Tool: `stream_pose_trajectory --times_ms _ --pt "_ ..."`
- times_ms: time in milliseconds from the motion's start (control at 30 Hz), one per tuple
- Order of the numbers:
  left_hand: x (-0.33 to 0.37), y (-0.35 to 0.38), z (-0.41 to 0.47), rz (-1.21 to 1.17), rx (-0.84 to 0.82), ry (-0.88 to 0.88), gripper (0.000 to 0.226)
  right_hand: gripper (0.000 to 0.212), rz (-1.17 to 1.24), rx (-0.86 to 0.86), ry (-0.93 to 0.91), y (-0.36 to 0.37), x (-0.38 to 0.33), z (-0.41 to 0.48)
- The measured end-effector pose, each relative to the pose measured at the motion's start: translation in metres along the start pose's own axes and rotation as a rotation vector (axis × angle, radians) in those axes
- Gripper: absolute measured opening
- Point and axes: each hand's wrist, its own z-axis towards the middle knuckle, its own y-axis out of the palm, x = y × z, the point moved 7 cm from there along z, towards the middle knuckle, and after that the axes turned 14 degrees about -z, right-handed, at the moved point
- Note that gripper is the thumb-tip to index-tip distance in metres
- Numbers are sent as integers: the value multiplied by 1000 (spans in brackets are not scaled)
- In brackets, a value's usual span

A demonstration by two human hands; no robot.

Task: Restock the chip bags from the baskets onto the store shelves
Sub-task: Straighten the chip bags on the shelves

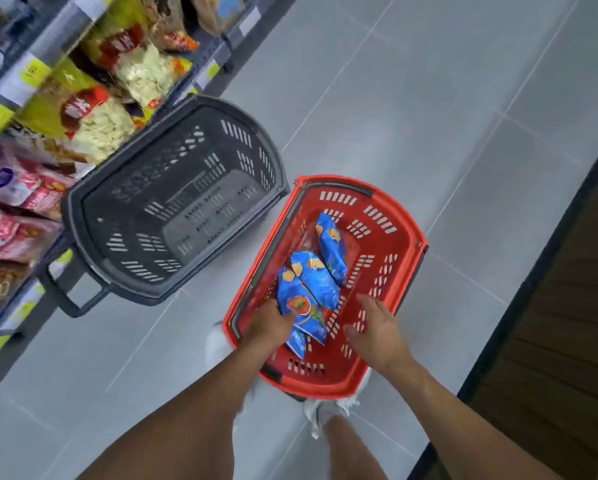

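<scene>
Chip bags [311, 285], a few blue ones, lie in the red basket [412, 244] on the floor [429, 116]; the black basket [69, 209] holds nothing. Left hand [271, 323] grips one bag and right hand [377, 330] hovers with its fingers spread. The restocking looks nearly finished.

Blue chip bags [314, 282]: you can count three, glossy with chip pictures, lying in the red basket. The two nearest you overlap; the third lies beside them, farther in.
Red basket [408, 244]: slotted plastic, on the floor at your feet, with its black handle along the rim.
Dark grey basket [72, 209]: slotted, just beside the red one, against the shelves.
Store shelves [207, 72]: on your left, packed with snack bags, yellow tags on the edges.
</scene>
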Motion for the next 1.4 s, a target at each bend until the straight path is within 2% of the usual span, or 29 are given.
stream_pose_trajectory --times_ms 167,300,367,467,600,800,867,967,1100,1167,1233,1400 --pt "-48 48 87 -132 13 -144 69 61 106 17 -20 34 16 47" --pt "-67 68 111 -367 14 -265 77 61 178 -2 38 52 27 68" --pt "-69 70 116 -407 9 -285 72 56 230 -5 91 57 33 70" --pt "-65 68 109 -495 -11 -305 49 48 301 -5 158 59 39 67" --pt "-40 54 64 -650 -126 -293 27 35 473 -17 258 47 38 54" --pt "0 16 -15 -800 -308 -190 29 17 833 -152 364 27 20 37" --pt "14 6 -36 -822 -361 -149 29 22 947 -266 347 26 9 34" --pt "26 -6 -50 -795 -400 -111 35 36 1019 -334 297 21 -3 29" --pt "37 -24 -53 -610 -396 -102 47 32 987 -243 249 5 -10 30" --pt "42 -33 -50 -574 -403 -86 69 29 987 -214 222 -2 -14 30" --pt "47 -35 -45 -612 -425 -76 90 27 980 -200 175 -9 -21 28" --pt "67 -30 -40 -785 -494 -19 89 21 1032 -200 89 -21 -44 19"
